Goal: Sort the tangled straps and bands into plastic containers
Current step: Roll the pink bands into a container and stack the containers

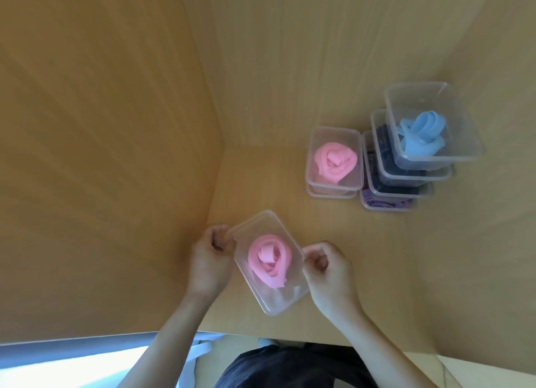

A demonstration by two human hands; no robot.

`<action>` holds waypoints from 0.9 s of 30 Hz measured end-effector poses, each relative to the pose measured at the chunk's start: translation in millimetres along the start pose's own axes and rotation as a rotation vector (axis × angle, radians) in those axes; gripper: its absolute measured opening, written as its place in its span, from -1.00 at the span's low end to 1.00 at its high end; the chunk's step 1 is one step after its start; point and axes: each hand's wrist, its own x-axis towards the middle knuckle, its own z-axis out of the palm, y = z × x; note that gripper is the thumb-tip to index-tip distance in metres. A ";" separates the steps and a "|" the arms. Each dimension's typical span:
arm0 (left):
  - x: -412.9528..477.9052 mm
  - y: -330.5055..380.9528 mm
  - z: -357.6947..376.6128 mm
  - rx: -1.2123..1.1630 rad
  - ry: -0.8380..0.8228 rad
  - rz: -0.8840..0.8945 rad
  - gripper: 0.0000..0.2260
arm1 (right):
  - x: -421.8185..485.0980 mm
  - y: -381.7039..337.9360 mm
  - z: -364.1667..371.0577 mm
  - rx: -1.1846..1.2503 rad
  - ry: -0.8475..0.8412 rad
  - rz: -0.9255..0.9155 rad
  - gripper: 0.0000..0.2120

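Hands on the box now: left hand (210, 260) pinching one long rim, right hand (326, 267) pinching the opposite one, and between them the clear container (293, 296), turned at an angle near the front edge of the wooden table (261, 181). Both sets of fingers are curled shut on that rim, the two hands held apart by the box's width. Whether it is lifted or resting on the wood, I can't tell.

Inside sits a coiled pink band (268, 260), rolled up like a rosette. It looks soft and light, and loosely wound, so a tilt or jolt could let it spring open. The box itself looks thin and flexible; squeezing the walls would probably flex them, so the stiffer rim is the sensible place to hold, exactly where the fingers are.

Further out, toward the back right, a second container (333, 184) holds another pink coil (335, 162). Just beside it, a leaning stack (406, 181) of boxes with dark contents, topped by one holding a blue band (422, 133).
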 end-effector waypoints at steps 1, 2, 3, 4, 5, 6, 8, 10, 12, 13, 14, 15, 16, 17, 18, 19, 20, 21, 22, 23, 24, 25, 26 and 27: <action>-1.6 -2.3 -0.2 0.040 -0.012 0.030 -0.78 | 0.9 1.7 -0.1 -0.053 0.000 -0.032 -0.77; -2.3 -3.4 -0.3 0.086 -0.031 0.048 -0.79 | 2.2 2.9 -0.6 -0.093 0.004 -0.061 -0.79; -1.5 -4.7 -0.2 0.144 -0.045 0.057 -0.80 | 3.5 3.8 -1.3 -0.124 0.009 -0.088 -0.80; 0.1 -6.5 0.2 0.211 -0.047 0.067 -0.82 | 4.4 4.7 -1.6 -0.153 0.017 -0.112 -0.81; 1.3 -8.5 0.8 0.281 -0.040 0.087 -0.83 | 4.7 5.4 -1.7 -0.182 0.023 -0.132 -0.82; 1.4 -10.4 1.5 0.340 -0.035 0.114 -0.82 | 4.3 6.0 -1.2 -0.204 0.026 -0.144 -0.81; 1.2 -14.4 2.3 0.411 -0.047 0.158 -0.78 | 2.0 6.8 1.0 -0.210 0.021 -0.133 -0.78; 1.9 -15.2 1.6 0.418 -0.104 0.165 -0.78 | -0.7 6.7 4.5 -0.183 0.002 -0.102 -0.79; -0.5 -12.0 1.3 0.442 -0.161 0.198 -0.72 | -2.9 6.3 8.6 -0.170 -0.018 -0.077 -0.85; -1.7 -10.0 3.4 0.477 -0.181 0.237 -0.61 | -4.1 6.1 10.1 -0.184 -0.023 -0.077 -0.87; -2.2 -8.1 6.9 0.547 -0.205 0.292 -0.51 | -5.3 5.9 11.2 -0.211 -0.021 -0.088 -0.88; -2.0 -4.7 11.3 0.634 -0.236 0.346 -0.48 | -6.1 5.4 11.7 -0.244 -0.015 -0.108 -0.86; -1.3 -0.1 16.0 0.699 -0.281 0.382 -0.46 | -6.6 4.6 11.8 -0.275 -0.018 -0.129 -0.82; 0.1 6.0 19.6 0.739 -0.337 0.397 -0.42 | -7.1 3.0 11.6 -0.301 -0.038 -0.144 -0.76; 3.4 11.7 22.5 0.755 -0.395 0.406 -0.36 | -6.8 1.5 11.3 -0.325 -0.066 -0.157 -0.66; 6.8 16.9 23.5 0.768 -0.446 0.412 -0.30 | -6.7 0.6 11.1 -0.345 -0.095 -0.170 -0.55; 9.9 19.9 25.1 0.781 -0.483 0.421 -0.24 | -5.9 0.4 10.8 -0.363 -0.117 -0.177 -0.47; 12.0 21.3 26.7 0.803 -0.502 0.437 -0.23 | -5.0 1.1 10.2 -0.376 -0.131 -0.178 -0.42; 12.3 20.5 28.2 0.828 -0.502 0.461 -0.25 | -4.8 2.4 9.8 -0.383 -0.141 -0.173 -0.40; 11.5 18.3 29.7 0.850 -0.492 0.483 -0.29 | -5.0 4.0 9.5 -0.389 -0.150 -0.165 -0.38; 10.4 15.6 31.2 0.872 -0.474 0.503 -0.32 | -5.6 5.3 9.7 -0.400 -0.159 -0.160 -0.38; 8.7 13.0 32.4 0.896 -0.458 0.510 -0.34 | -6.4 6.3 10.1 -0.414 -0.165 -0.164 -0.37; 7.6 10.7 33.1 0.921 -0.444 0.511 -0.34 | -7.1 6.8 10.9 -0.424 -0.162 -0.178 -0.37; 7.5 8.8 34.4 0.938 -0.433 0.510 -0.34 | -7.1 7.4 11.6 -0.428 -0.156 -0.197 -0.38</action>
